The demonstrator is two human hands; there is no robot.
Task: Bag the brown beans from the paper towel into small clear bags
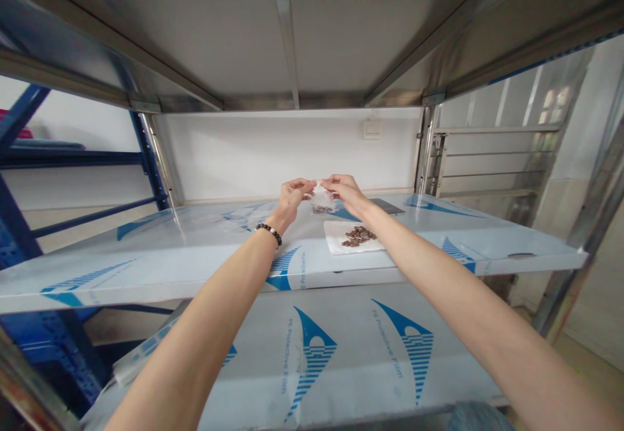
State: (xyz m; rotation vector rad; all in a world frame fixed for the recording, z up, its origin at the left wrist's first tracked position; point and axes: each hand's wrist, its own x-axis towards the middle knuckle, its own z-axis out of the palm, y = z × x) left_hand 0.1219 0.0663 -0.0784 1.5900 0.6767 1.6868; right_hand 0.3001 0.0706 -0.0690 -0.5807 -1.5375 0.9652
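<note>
Both hands meet over the middle shelf on a small clear plastic bag [322, 199] with several small brown pieces at its bottom. The fingers of my left hand [293, 195] pinch the bag's top on the left side. On the opposite side of the top, my right hand [345, 190] pinches it too. Below my right hand lies a white sheet [336, 241] bearing a pile of small dark brown pieces [359, 235], whose kind I cannot make out. My right forearm covers part of the sheet. A dark beaded bracelet [271, 233] circles my left wrist.
The metal shelf [195, 249] wears film with blue printing. A flat dark object [386, 207] lies behind the sheet, partly hidden by my right hand. Another shelf [244, 47] spans overhead. Blue racking [73, 158] stands left, and a wall switch [372, 129] sits behind.
</note>
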